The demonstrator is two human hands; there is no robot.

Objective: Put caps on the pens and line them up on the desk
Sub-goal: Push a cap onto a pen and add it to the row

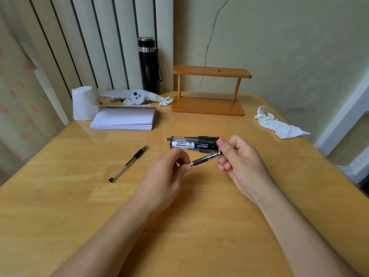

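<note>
My right hand [239,158] grips a black pen [206,158] by its rear end, above the middle of the wooden desk [179,236]. The pen's tip end points left into the closed fingers of my left hand [167,170]; whatever those fingers hold is hidden. Just behind the hands, a tight row of several pens [192,143] lies side by side on the desk. One uncapped clear pen [127,163] with a black grip lies alone to the left, its tip pointing up and right.
A stack of paper [124,118], a tissue roll [82,102], a white controller [136,96] and a black flask [148,64] stand at the back left. A small wooden shelf [209,90] is at the back; crumpled tissue [279,124] lies right.
</note>
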